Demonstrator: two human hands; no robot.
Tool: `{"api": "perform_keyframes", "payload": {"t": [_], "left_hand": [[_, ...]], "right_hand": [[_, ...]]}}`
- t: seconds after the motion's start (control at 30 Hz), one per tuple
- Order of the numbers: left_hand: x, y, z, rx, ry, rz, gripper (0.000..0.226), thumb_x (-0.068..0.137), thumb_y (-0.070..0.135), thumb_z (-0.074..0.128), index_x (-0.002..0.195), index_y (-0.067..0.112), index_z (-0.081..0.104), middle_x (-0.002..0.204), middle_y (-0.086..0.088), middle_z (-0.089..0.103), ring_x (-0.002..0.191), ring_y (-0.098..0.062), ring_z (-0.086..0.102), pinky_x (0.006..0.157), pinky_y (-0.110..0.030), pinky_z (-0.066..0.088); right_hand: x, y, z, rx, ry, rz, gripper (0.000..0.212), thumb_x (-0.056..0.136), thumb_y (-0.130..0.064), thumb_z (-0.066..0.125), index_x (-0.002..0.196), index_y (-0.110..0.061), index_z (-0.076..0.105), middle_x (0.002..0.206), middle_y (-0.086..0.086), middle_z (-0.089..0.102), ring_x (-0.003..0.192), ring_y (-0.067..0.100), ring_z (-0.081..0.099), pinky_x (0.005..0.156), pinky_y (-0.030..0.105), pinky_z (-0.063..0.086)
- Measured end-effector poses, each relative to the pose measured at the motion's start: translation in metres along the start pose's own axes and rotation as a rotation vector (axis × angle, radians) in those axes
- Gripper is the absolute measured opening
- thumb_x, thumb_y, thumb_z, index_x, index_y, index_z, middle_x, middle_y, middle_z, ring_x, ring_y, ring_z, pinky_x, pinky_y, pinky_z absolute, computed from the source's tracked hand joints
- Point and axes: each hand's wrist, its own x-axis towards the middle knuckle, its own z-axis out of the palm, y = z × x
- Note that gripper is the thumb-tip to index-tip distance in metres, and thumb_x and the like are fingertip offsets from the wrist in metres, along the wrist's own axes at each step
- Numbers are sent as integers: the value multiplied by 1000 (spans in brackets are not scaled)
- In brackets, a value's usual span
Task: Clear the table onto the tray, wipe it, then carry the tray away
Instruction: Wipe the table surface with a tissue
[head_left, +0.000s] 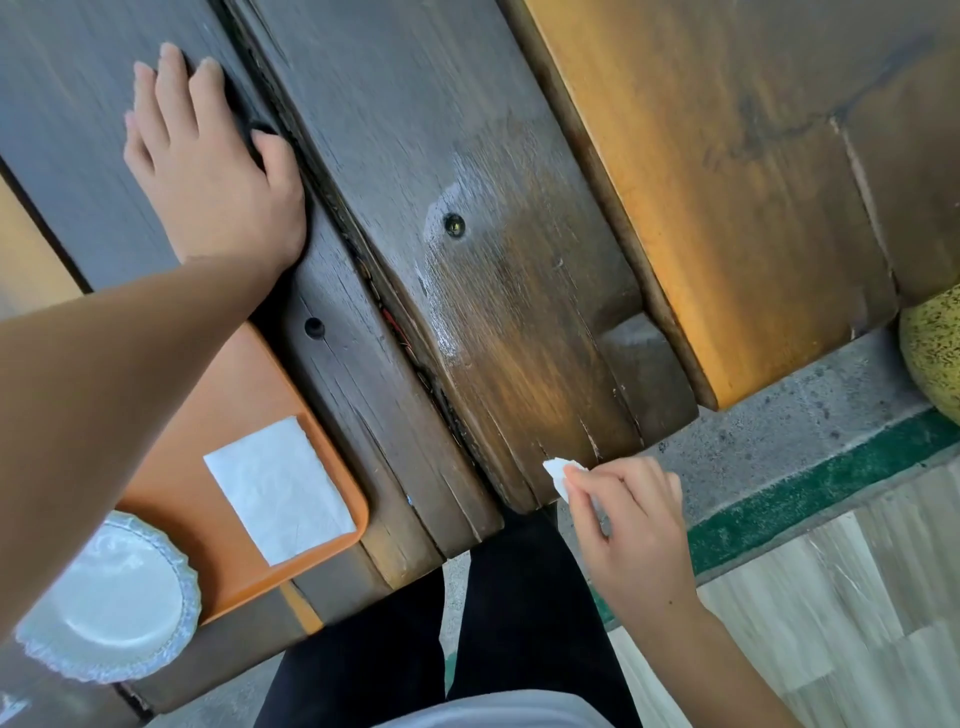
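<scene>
The left hand lies flat on the wet surface, fingers straight, likely bracing. The right hand pinches a crumpled tissue at the near edge, probably wiping. The tray holds a napkin and plate.

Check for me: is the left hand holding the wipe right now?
No. The left hand presses flat on the table; the right hand pinches the wipe.

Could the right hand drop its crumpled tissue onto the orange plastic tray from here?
Probably yes: the right hand sits just off the table edge and only bare wooden planks lie between it and the tray.
</scene>
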Motion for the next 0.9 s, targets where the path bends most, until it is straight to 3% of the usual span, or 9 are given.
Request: {"api": "perform_keyframes", "payload": {"t": [0.13, 0.37, 0.67, 0.83, 0.9], "left_hand": [[0, 0, 1, -5, 4, -1, 59, 93, 32, 36, 146, 9, 47, 166, -10, 35, 156, -35, 25, 125, -52, 19], [0, 0, 1, -10, 8, 11, 58, 93, 31, 37, 145, 8, 47, 166, -11, 35, 156, -36, 25, 123, -54, 21], [2, -3, 2, -3, -5, 18, 59, 93, 32, 34, 146, 8, 45, 167, -10, 33, 156, -36, 24, 127, -49, 15], [1, 0, 0, -25, -14, 10, 58, 94, 31, 36, 147, 8, 44, 167, -11, 32, 157, -36, 22, 126, -52, 17], [1, 1, -1, -25, -12, 3, 58, 94, 31, 37, 147, 8, 44, 167, -12, 32, 156, -37, 23, 125, -54, 18]], "right_hand": [[30, 1, 6, 46, 95, 112, 6, 89, -11, 69, 89, -13, 75, 84, -1, 60, 79, 17, 53, 77, 23, 30], [-7, -1, 2, -26, 150, 228, 18, 93, -20, 62, 95, -12, 78, 78, -1, 57, 79, 14, 44, 68, 37, 39], [25, -14, 11, 23, 169, 233, 13, 94, -17, 63, 97, -14, 75, 82, 0, 55, 78, 18, 50, 73, 32, 40], [-9, -9, 4, 16, 165, 317, 22, 95, -26, 55, 95, -11, 72, 81, 0, 58, 77, 20, 51, 73, 38, 44], [7, -8, 4, 16, 194, 338, 20, 94, -24, 57, 93, -11, 72, 81, 0, 57, 76, 21, 52, 76, 33, 41]]}}
